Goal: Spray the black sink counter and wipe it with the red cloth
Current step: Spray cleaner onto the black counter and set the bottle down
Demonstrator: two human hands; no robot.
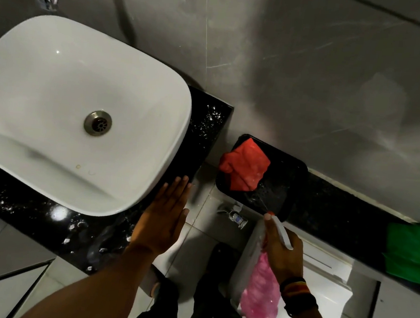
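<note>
i see my left hand [163, 218] open and flat, fingers stretched and close together, holding nothing. its fingertips [179, 181] are at the front right corner of the black sink counter [207, 130], just beside the rim of the white basin [80, 110]; i cannot tell if the palm touches the stone. beyond these fingertips, and also left of my wrist, the counter shows white specks and wet drops.

my right hand [282, 248] is closed around the neck of a spray bottle [262, 299]. the bottle body is pink and hangs below the hand, toward my legs. the white trigger [282, 233] lies across the top of the fingers, and the nozzle with a red tip points away from me. a thin line of spray goes out of the nozzle onto a black tray [285, 181] just ahead of the fingers, and its surface looks wet there.

the red cloth [245, 166] lies crumpled on the far left part of this tray, ahead and left of my right fingers, apart from both hands. one corner hangs over the tray edge.

far to the right of my right hand a green cloth [411, 252] lies on a dark ledge [340, 209] along the wall.
</note>
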